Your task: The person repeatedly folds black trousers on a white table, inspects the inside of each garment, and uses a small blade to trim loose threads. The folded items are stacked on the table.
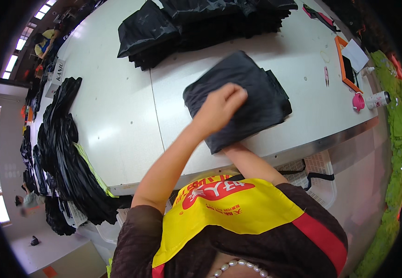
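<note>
Over a folded black garment (pixel 256 92) on the white table, my left hand (pixel 220 107) is closed, its fingers curled in. Whether it grips any cloth is hidden beneath it. The garment lies near the table's front edge, slightly askew, with uneven layers showing along its right side. My right hand goes under the near edge of the cloth; only the wrist (pixel 233 149) and forearm show, and its fingers are hidden.
Stacks of folded black garments (pixel 219 23) lie at the far side. Loose black garments (pixel 59 143) hang over the left edge. To the right are thread snips (pixel 326 76), an orange tray (pixel 344 65), a pink item (pixel 358 102) and a bottle (pixel 378 99). A white basket (pixel 323 185) sits below.
</note>
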The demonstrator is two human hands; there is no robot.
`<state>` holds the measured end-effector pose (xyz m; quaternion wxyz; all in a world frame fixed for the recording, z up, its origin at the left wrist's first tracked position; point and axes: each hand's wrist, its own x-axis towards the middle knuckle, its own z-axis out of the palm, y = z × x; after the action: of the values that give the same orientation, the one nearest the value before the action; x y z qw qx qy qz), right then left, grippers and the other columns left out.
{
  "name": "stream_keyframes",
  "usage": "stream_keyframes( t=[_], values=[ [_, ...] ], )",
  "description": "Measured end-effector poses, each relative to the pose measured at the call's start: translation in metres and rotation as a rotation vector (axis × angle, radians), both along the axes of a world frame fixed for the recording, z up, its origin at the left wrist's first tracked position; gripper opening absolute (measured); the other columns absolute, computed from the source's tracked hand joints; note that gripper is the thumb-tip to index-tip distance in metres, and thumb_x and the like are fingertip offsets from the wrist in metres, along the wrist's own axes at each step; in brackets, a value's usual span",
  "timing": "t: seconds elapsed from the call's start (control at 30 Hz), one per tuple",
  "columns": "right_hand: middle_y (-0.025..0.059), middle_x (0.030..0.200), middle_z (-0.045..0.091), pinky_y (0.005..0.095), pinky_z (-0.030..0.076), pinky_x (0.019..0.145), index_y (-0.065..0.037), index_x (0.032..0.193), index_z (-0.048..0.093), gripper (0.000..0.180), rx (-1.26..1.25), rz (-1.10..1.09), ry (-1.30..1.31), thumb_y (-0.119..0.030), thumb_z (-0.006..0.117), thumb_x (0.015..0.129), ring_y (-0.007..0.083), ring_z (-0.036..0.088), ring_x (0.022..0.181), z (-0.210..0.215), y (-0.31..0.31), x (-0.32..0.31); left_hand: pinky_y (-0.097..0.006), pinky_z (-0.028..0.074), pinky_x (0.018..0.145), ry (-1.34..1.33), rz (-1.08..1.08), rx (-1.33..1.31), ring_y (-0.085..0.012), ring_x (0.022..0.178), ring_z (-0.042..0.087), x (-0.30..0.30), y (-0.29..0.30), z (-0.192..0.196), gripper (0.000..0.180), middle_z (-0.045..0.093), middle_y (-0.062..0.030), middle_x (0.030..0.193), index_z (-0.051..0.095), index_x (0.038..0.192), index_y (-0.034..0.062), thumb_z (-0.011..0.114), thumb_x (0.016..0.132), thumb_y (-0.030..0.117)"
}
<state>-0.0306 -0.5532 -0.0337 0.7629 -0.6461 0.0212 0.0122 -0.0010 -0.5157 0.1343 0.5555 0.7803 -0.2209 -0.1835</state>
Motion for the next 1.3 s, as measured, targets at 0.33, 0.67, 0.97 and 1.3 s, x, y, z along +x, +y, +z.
stream_keyframes(
  t=[0.33, 0.67, 0.97, 1.3],
  values=[
    [0.0074, 0.118, 0.055, 0.0299, 0.040, 0.092, -0.005, 0.129, 0.042, 0.044, 0.096, -0.001, 0.060, -0.033, 0.041, 0.095, 0.0164, 0.053, 0.105, -0.003, -0.025, 0.008, -0.062, 0.008, 0.101, -0.729, -0.040, 0.565, -0.0324, 0.132, 0.027, -0.016, 0.021, -0.112, 0.063, 0.036, -0.0123, 0.140, 0.046, 0.131, 0.0171, 0.050, 0.081, 0.055],
    [0.0067, 0.119, 0.053, 0.0318, 0.042, 0.091, -0.006, 0.131, 0.038, 0.047, 0.588, 0.117, 0.434, -0.036, 0.040, 0.095, 0.0167, 0.053, 0.104, 0.000, -0.058, 0.012, -0.069, 0.016, 0.095, -0.509, -0.091, 0.732, -0.0296, 0.134, 0.024, -0.003, -0.022, -0.101, 0.075, 0.031, -0.0098, 0.143, 0.041, 0.135, 0.0213, 0.043, 0.077, 0.069],
    [0.0085, 0.112, 0.055, 0.0321, 0.047, 0.077, -0.004, 0.131, 0.037, 0.058, -0.217, -0.039, 0.636, -0.039, 0.054, 0.088, 0.0216, 0.056, 0.095, 0.021, -0.178, -0.078, -0.069, 0.013, 0.098, -0.275, -0.057, 0.660, -0.0290, 0.136, 0.017, -0.009, -0.040, -0.111, 0.063, 0.023, -0.0103, 0.146, 0.039, 0.135, 0.0233, 0.044, 0.083, 0.058],
    [0.0205, 0.124, 0.047, 0.0351, 0.045, 0.088, 0.005, 0.133, 0.029, 0.065, 0.069, -0.409, 0.385, -0.009, 0.063, 0.079, 0.0273, 0.051, 0.108, 0.034, -0.132, -0.005, -0.041, 0.044, 0.089, 0.071, 0.186, 0.622, -0.0335, 0.114, 0.048, 0.044, 0.025, -0.103, 0.096, 0.049, -0.0214, 0.122, 0.034, 0.129, -0.0040, 0.077, 0.060, 0.048]
  ],
)
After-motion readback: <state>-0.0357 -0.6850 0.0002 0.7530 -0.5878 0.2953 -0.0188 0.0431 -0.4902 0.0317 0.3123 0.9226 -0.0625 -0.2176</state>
